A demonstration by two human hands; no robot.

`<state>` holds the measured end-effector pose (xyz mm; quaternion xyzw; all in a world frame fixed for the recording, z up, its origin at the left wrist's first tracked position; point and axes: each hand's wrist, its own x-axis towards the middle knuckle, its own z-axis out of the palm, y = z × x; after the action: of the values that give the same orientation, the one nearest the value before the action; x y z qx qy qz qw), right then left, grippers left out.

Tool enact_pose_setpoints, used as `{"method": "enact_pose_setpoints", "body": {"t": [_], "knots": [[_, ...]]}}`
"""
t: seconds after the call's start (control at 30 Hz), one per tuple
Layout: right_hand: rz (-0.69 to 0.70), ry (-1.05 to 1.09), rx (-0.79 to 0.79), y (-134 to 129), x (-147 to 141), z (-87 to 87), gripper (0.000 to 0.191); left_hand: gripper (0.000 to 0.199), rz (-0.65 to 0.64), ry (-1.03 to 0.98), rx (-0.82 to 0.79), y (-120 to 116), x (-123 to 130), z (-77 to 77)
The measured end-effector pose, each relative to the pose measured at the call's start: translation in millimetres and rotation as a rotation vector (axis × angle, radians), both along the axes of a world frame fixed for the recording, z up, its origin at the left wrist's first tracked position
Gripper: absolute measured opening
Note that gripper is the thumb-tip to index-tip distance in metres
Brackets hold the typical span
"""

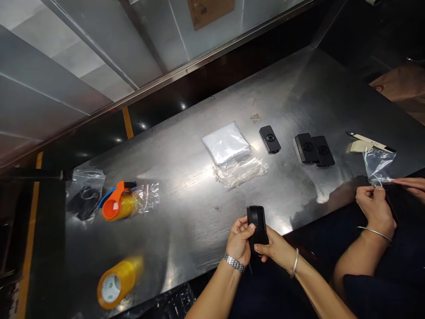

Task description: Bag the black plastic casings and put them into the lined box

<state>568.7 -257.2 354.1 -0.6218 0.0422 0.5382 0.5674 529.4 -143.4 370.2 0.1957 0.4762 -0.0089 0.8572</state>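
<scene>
A black rectangular device (256, 218) is held upright at the table's front edge, between my two hands. My left hand (239, 243), with a metal watch at the wrist, is closed on its left side, thumb on its face. On its lower right side my right hand (272, 246), with a bangle at the wrist, is closed too. Beyond them on the metal table (195, 226) lies a stack of clear plastic bags (227, 146). Right of the stack is a black box (270, 138) with a round centre, and farther right two similar ones (306, 147) touch each other.
At the right, another person's hands (375, 206) hold a small clear bag (378, 166), near a pen (373, 141). Far left are a bag of black parts (85, 197) and an orange tape dispenser (114, 204). Yellow tape rolls (124, 277) lie at the front left.
</scene>
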Motion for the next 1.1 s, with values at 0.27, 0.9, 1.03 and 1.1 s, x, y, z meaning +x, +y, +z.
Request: {"method": "enact_pose_setpoints", "body": {"t": [0.27,0.9,1.03,1.1], "knots": [[0.042,-0.255,-0.317,11,-14,2.8,0.021,0.040,-0.002,-0.014,0.005,4,-4,0.6],[0.308,-0.760,-0.531,21,-20,23.3,0.045,0.031,-0.220,0.079,0.665,11,-1,0.7],[0.329,-0.642,-0.476,25,-22,29.3,0.045,0.040,-0.160,0.102,0.619,13,-2,-12.0],[0.322,-0.534,-0.442,26,-20,32.8,0.044,0.042,-0.155,0.087,0.595,13,-4,-17.1]]}}
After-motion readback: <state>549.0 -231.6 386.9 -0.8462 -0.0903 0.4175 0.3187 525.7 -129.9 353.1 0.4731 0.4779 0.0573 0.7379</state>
